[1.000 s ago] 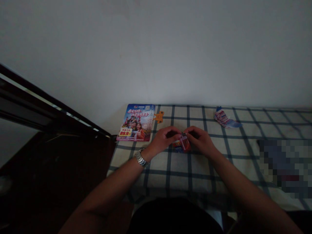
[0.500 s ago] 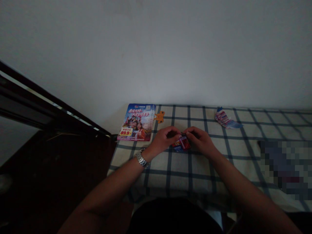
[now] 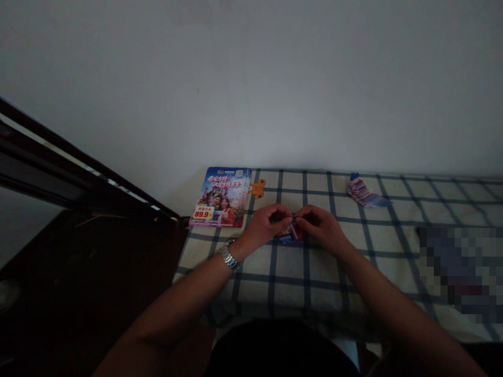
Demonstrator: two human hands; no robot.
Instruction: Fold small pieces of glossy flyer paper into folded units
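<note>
Close together over the checked tablecloth, my left hand [image 3: 269, 221] and my right hand [image 3: 321, 226] pinch the upper edge of a small folded paper [image 3: 290, 235] printed in red and blue. Thumbs and forefingers of both hands meet at that edge, and my fingers hide part of the paper. A stack of printed flyers [image 3: 220, 198] lies beyond my left wrist, which wears a metal watch [image 3: 229, 255]. Between the flyers and my hands is an orange bear-shaped piece [image 3: 257, 188].
The checked tablecloth [image 3: 251, 277] covers the table, which meets a pale wall [image 3: 275, 94]. Folded paper pieces [image 3: 365, 193] in blue, red and white lie at the back right. A blurred-out dark object [image 3: 451, 262] is at the right. A dark railing [image 3: 90, 173] runs along the left.
My right thumb and fingers have shifted slightly left and in over the folded paper, covering more of its upper right part. Everything else is where it was.
</note>
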